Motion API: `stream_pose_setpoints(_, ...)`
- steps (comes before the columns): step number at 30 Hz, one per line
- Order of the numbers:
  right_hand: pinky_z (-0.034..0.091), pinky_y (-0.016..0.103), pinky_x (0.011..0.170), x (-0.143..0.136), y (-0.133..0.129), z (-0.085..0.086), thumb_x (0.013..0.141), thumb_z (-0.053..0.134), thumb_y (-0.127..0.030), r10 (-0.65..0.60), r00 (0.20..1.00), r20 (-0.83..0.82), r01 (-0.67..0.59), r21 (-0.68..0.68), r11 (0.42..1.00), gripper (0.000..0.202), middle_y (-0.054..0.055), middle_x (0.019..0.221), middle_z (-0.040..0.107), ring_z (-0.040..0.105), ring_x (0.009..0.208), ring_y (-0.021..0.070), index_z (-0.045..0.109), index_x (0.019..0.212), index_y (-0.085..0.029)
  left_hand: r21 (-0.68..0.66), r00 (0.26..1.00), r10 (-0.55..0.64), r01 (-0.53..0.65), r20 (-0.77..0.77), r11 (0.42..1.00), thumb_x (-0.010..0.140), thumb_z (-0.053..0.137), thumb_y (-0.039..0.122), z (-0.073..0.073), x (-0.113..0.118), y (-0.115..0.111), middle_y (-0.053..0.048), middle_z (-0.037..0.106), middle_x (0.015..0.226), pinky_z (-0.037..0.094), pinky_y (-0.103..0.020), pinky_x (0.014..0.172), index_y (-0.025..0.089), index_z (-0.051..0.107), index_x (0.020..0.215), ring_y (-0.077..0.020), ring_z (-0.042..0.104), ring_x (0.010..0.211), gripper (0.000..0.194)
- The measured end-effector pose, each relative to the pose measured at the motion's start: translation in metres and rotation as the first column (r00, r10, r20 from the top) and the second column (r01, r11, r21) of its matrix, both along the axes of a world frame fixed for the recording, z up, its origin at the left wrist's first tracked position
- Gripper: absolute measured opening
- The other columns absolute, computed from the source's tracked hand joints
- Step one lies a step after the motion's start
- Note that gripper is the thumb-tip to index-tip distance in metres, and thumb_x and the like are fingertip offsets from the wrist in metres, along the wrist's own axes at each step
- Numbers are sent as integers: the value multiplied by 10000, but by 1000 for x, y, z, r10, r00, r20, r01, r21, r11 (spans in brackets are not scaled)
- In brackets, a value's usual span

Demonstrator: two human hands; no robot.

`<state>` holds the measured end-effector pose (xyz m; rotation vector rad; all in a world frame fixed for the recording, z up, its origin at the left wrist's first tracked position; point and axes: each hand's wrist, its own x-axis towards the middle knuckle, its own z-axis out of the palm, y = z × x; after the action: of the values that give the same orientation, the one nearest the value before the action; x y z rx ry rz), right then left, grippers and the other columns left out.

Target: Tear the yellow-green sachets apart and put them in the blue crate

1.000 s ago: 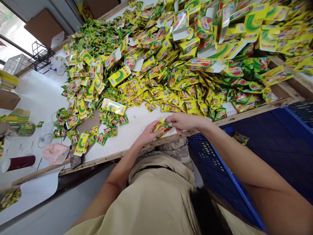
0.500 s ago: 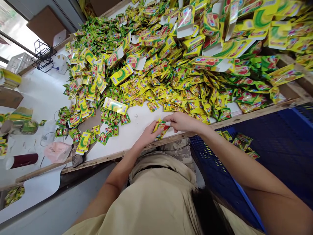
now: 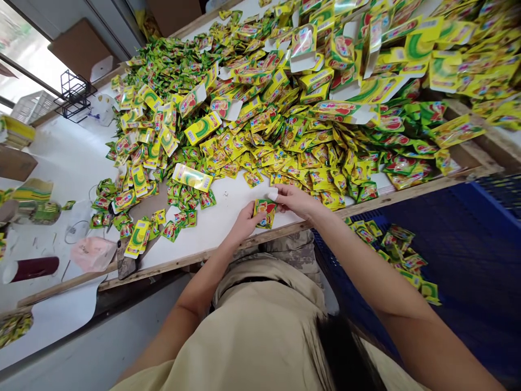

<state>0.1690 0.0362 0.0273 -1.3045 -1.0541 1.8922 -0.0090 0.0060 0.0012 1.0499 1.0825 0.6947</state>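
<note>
At the table's front edge, my left hand is closed on a small green and yellow packet with red printing, its thumb lying across the front. My right hand is closed at the packet's upper right side, fingers bent against it. By the right fingertips shows a white piece; whether it is a carton flap or a finger cover I cannot tell. Just beyond both hands lies a heap of yellow sachets. A yellow carton rests left of them on small green sachets.
Many open cartons lie on the heap. A wooden rim edges the white table. Below right stands a blue crate holding several packets. Leftward are a phone, a pink bag and a dark red cup.
The packet has turned more upright, its printed front now facing me. My right hand has moved slightly up and left, with the white piece now above the packet. More crate packets show.
</note>
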Motion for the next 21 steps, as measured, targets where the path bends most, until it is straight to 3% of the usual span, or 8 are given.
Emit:
stream_pose_setpoints(5, 471, 227, 534, 5, 1, -6, 601, 795, -457, -40, 965, -258, -2, -160, 987, 418, -47, 605, 541, 516, 520, 77, 567, 813, -178, -201, 976, 99, -60, 193, 978, 740, 543, 694, 10, 0, 4, -103, 685, 1064, 465, -371, 900, 150, 618, 1060, -253, 611, 1027, 636)
stream_pose_setpoints(8, 473, 216, 548, 7, 2, -11, 592, 817, -407, -7, 950, -313, -47, -166, 985, 422, -30, 678, 591, 537, 559, 73, 592, 865, -177, -312, 964, 148, -74, 219, 947, 784, 504, 667, 13, -1, 8, -101, 699, 1044, 459, -389, 925, 151, 633, 1052, -265, 609, 1056, 595)
stream_pose_setpoints(14, 404, 166, 459, -3, 12, -15, 471, 878, -310, 20, 984, -180, -56, -196, 979, 465, -53, 669, 565, 462, 513, 39, 599, 817, -175, -445, 947, 46, 106, 318, 889, 779, 598, 415, 19, -10, 22, -90, 713, 1016, 437, -412, 969, 156, 647, 1048, -268, 613, 1071, 376)
stream_pose_setpoints(17, 340, 162, 416, -9, 19, -9, 430, 882, -264, 111, 988, -106, -126, -149, 981, 463, -70, 628, 534, 432, 499, 37, 580, 767, -166, -473, 927, 6, 187, 376, 861, 784, 571, 462, 23, -13, 26, -104, 712, 1005, 439, -438, 960, 155, 643, 1053, -283, 619, 1062, 414)
stream_pose_setpoints(21, 300, 177, 398, -12, 22, -6, 444, 868, -330, 209, 971, -114, -221, -101, 970, 457, -82, 579, 504, 384, 458, 31, 565, 738, -157, -500, 922, 20, 190, 386, 845, 779, 585, 498, 26, -14, 27, -99, 716, 982, 447, -428, 929, 167, 641, 1054, -277, 632, 1021, 434)
